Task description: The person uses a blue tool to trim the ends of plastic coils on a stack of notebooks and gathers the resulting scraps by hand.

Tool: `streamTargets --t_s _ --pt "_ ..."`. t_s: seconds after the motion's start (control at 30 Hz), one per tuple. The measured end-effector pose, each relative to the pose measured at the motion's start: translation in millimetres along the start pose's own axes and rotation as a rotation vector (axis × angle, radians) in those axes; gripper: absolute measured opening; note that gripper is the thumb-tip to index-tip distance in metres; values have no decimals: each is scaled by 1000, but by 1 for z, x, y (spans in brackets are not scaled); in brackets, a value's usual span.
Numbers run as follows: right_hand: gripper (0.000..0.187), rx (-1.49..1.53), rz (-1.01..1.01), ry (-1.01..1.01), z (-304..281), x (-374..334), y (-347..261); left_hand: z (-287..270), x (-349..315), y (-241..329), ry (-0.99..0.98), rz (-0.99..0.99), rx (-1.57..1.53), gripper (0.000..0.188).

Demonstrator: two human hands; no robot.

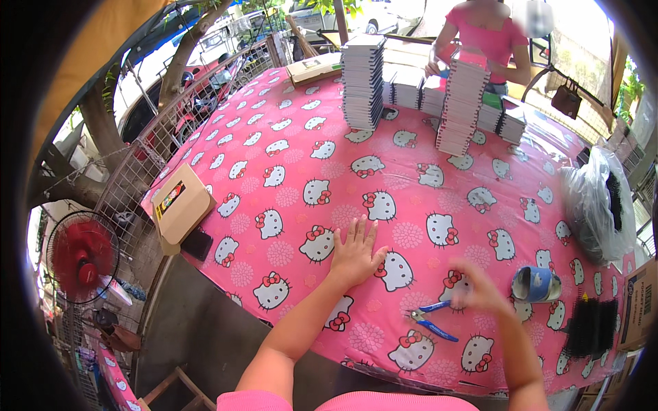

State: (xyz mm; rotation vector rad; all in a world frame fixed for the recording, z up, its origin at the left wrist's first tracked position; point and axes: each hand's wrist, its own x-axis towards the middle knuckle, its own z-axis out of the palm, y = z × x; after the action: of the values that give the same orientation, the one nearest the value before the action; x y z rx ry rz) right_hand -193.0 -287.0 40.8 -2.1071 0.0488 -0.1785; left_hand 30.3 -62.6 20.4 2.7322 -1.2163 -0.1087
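My left hand (358,251) lies flat on the pink cat-patterned tablecloth (295,226), fingers spread, holding nothing. My right hand (480,293) is smeared by motion above the cloth, so its fingers cannot be made out. Just beside and below it lies a pair of blue-handled cutters (433,331), jaws pointing left. A round blue item with a hollow middle (533,283) stands to the right of that hand. Farther right is a bundle of black spiral binding coils (592,327).
Two tall stacks of spiral-bound notebooks (363,82) (460,103) stand at the far side, with lower stacks (409,89) behind. A person in pink (488,41) is there. A plastic bag (595,205) sits right; brown cardboard (184,205), a black object (197,244) and a fan (83,257) are left.
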Motion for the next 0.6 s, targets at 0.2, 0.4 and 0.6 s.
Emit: streamTargets --t_s 0.2,0.4,0.6 --pt "65 -604 134 96 62 -100 -72 18 9 7 43 44 -9 73" --pt "55 -713 362 352 14 -197 -37 12 8 6 63 53 -102 74" --pt "57 -812 410 465 11 -218 -19 16 7 -5 93 74 -77 74"
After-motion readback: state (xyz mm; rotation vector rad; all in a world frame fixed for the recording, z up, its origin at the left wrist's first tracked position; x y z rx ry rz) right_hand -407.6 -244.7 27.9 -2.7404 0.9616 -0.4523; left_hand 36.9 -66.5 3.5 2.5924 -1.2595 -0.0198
